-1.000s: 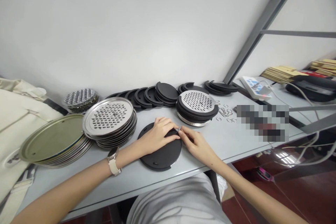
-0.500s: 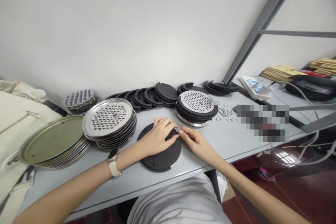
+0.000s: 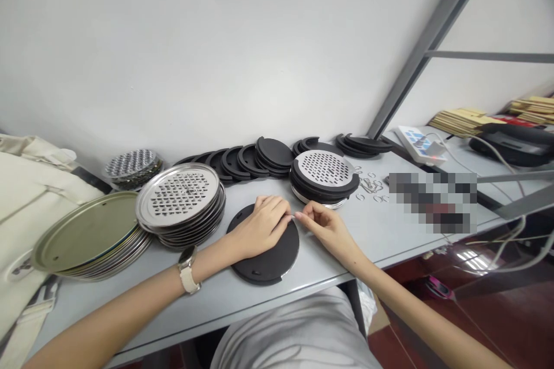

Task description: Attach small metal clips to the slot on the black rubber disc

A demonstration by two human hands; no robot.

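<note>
A black round disc [image 3: 272,259] with small holes near its rim lies on the table in front of me. My left hand [image 3: 262,223], wearing a watch at the wrist, rests over the disc with fingers bent and closed at its upper right edge. There, a small silvery piece [image 3: 292,217] shows between the two hands; its exact shape is too small to make out. Thumb and finger of my right hand [image 3: 324,228] are pinched at that piece, just off the disc's edge. Beyond the right hand, a silver perforated plate [image 3: 325,167] sits on a stack of black discs [image 3: 326,189].
Perforated metal plates [image 3: 182,193] and olive trays [image 3: 95,228] are stacked at the left. Black notched discs [image 3: 236,160] lean along the wall. Loose metal rings [image 3: 369,185] lie at the right, before a shelf post [image 3: 407,81] and a power strip [image 3: 419,144]. A cream bag [image 3: 38,196] borders the left.
My right hand has shifted slightly upward and right, its fingers more curled. The left fingers have closed over the disc's edge, covering the dark slot seen earlier. The disc stays in place.
</note>
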